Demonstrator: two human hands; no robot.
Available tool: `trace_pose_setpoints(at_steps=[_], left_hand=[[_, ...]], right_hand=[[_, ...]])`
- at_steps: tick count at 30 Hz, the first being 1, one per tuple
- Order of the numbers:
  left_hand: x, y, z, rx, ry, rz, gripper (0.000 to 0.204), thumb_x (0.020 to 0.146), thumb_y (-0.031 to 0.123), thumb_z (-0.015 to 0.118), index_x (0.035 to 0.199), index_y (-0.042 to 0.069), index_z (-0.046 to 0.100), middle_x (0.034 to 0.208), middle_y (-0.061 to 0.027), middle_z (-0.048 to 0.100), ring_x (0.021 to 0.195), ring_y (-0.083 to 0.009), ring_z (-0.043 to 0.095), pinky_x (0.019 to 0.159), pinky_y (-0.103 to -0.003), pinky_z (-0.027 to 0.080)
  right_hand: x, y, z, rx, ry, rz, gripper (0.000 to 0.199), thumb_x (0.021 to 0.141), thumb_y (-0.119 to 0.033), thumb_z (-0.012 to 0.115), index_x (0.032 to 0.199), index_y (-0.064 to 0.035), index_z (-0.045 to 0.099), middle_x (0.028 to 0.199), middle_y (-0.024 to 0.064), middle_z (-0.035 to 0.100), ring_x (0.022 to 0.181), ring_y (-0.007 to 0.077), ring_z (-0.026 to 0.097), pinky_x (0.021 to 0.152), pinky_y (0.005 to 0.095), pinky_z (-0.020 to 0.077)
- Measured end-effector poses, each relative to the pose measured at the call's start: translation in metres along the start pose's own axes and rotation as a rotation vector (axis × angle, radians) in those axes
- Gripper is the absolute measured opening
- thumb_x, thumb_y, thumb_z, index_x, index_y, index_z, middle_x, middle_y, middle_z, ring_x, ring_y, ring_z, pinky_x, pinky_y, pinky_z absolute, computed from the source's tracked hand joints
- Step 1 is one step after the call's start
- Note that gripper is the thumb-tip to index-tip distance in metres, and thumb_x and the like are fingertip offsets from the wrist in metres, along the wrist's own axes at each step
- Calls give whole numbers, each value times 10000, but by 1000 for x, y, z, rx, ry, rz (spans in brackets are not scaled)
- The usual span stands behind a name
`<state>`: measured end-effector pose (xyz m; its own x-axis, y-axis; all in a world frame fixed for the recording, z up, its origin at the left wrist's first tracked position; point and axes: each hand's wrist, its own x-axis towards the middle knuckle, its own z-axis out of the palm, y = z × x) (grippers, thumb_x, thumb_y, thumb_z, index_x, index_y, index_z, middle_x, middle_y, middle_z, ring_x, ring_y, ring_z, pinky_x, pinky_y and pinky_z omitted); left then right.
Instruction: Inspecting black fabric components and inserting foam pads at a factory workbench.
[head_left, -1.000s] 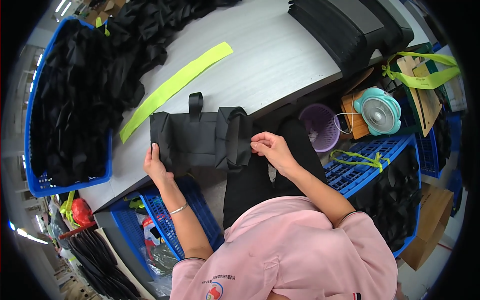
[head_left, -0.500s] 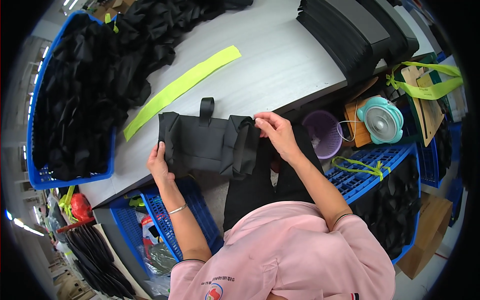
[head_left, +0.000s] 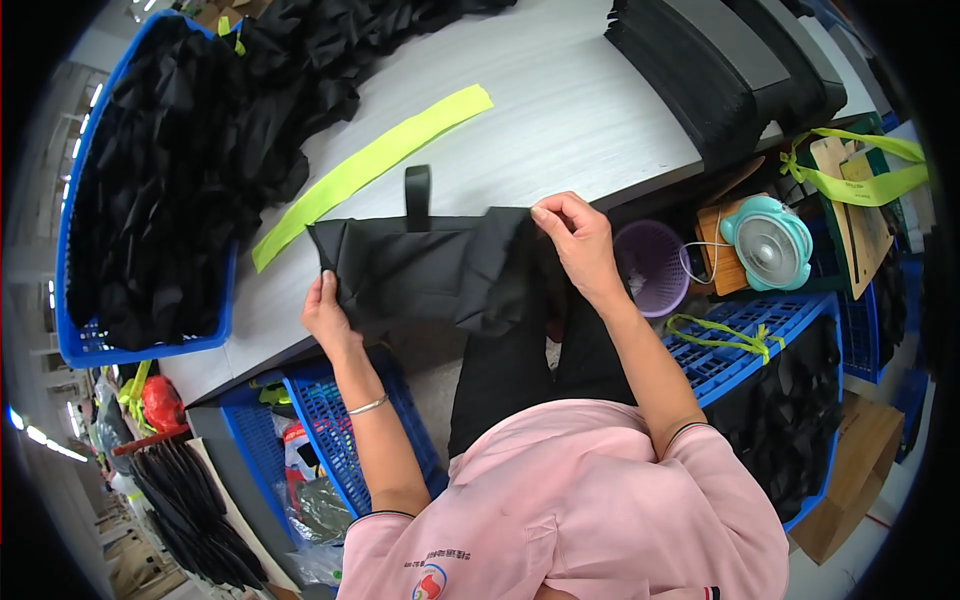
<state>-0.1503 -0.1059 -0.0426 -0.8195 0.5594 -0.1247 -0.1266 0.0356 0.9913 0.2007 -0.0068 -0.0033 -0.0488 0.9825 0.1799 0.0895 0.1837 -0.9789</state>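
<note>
black fabric piece [head_left: 430, 270], neon-yellow strip [head_left: 370, 165], blue crate [head_left: 140, 345]

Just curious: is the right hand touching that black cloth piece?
Touching. The head view shows the right hand pinching the black cloth piece's top edge.

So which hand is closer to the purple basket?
Right. The right hand pinches the black fabric piece just beside the purple basket; the left hand holds the fabric's far end.

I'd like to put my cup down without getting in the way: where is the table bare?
The widest bare patch of table lies between the yellow-green strip and the black stack. The left is crowded by the blue bin of black cloth; the near edge is taken by the black bag both hands hold.
</note>
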Motion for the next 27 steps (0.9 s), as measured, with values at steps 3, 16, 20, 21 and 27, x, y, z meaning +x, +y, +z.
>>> trace_pose_setpoints(at_steps=[3,16,20,21,27], left_hand=[[2,2,-5,-26,26,-49,160,922,122,703,1011,-11,714,921,-37,716,810,-106,642,751,-248,517],[-4,1,-2,-1,44,-5,137,929,107,687,1004,-6,707,934,-36,714,826,-107,643,751,-252,513],[-3,1,-6,-44,26,-45,165,930,101,682,1039,-22,696,946,-50,714,840,-117,654,769,-243,523],[-5,2,-2,-92,-3,-97,177,930,99,681,1051,-29,691,950,-54,715,839,-121,659,772,-240,526],[5,-3,-10,-64,-45,0,184,927,83,683,1068,-35,692,947,-54,715,805,-113,660,754,-240,531]], right_hand=[[-14,15,-5,96,9,181,120,948,-104,630,942,4,681,852,12,660,722,75,595,693,225,487],[-89,18,19,811,-531,956,299,960,-315,662,990,-19,688,913,78,706,710,99,648,654,246,539],[-86,14,9,605,-441,849,209,921,-213,673,831,-24,677,751,72,683,630,91,615,583,229,488],[-89,12,2,525,-395,808,193,902,-176,675,783,-24,672,703,70,672,603,88,602,563,221,468],[-112,21,-3,567,-487,1024,196,929,-228,674,862,-44,666,775,43,674,642,85,614,597,219,476]])
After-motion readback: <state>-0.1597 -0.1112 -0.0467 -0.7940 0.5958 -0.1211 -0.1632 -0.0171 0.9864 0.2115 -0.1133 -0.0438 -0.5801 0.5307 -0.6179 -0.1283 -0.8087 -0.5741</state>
